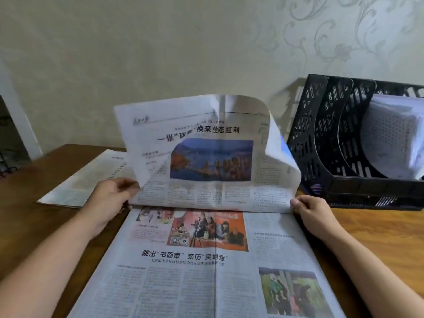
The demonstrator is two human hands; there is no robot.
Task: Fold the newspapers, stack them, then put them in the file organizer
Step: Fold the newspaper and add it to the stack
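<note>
Left hand [110, 198]: fingers [125, 188] curled on the left edge of the newspaper [206, 260], pinching the raised far half where it meets the flat part. Right hand [308, 211]: fingers [297, 204] curled on the right edge at the same fold line, gripping the paper there.

The newspaper lies open on the brown wooden surface [367, 237], directly in front of the person. Its near half rests flat, with a red-toned photograph and a bold headline showing. Its far half stands lifted and curls over toward the person, top edge drooping to the right; a blue and orange landscape picture shows on the raised face.

A second paper [91, 182] lies flat on the surface to the left, behind the left hand, partly covered by the raised sheet.

The organizer [348, 143], black with perforated dividers, stands on the surface to the right, just beyond the raised half and apart from the right hand. One right-hand compartment holds a curved white bundle [394, 136]; whether it is newsprint cannot be told.

A pale patterned wall [183, 53] stands behind
</note>
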